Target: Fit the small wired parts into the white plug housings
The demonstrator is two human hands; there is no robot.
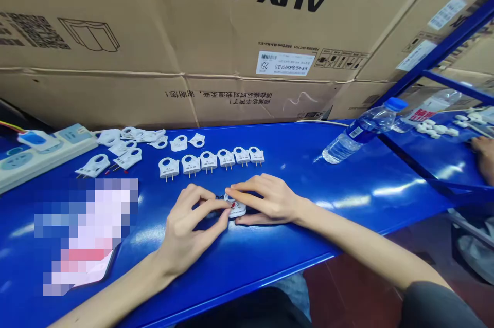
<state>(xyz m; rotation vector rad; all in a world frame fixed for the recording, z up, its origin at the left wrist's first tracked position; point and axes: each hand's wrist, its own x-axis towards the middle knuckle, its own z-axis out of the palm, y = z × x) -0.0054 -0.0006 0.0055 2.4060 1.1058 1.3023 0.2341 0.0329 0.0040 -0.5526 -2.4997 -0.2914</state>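
A white plug casing with a ring-shaped top (237,210) is on the blue table close to its front edge. My right hand (270,199) grips it, fingers on top and thumb along the near side. The thumb and fingers of my left hand (193,228) pinch together at a small red part (232,205) on the casing's face. My fingertips partly cover the casing, and something dark shows behind them. Beyond my hands, a row of several similar white plugs (209,162) stands with the metal pins toward me.
More white casings (127,145) lie piled at the back left beside a power strip (42,156). A phone (92,235), its screen blurred, rests on the left. A water bottle (363,130) lies against the blue frame (417,163). Cardboard boxes (216,35) wall the back. Another person's hand (484,156) shows far right.
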